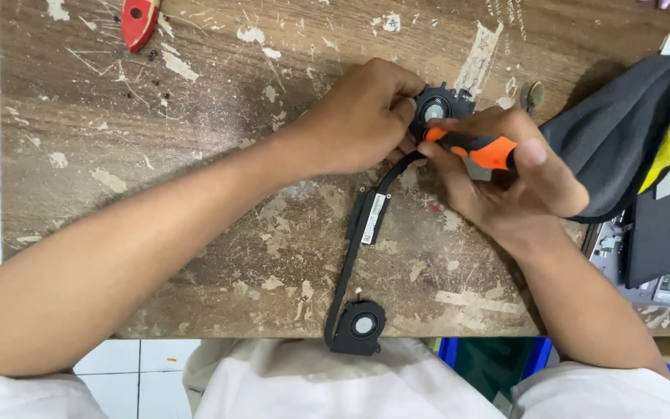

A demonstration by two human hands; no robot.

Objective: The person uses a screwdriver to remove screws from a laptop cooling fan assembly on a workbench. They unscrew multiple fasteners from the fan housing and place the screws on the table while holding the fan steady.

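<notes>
Left hand (362,116) clamps the upper round black laptop fan (437,109) on the scarred wooden desk (195,116); right hand (505,174) closed around orange-handled screwdriver (471,145), tip at fan. Risk: tip slips, gouges blades or fingers; heatpipe bends.

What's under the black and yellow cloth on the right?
The cloth lies over an opened laptop chassis; grey casing and internal parts show below it. The part it covers is hidden.
</notes>
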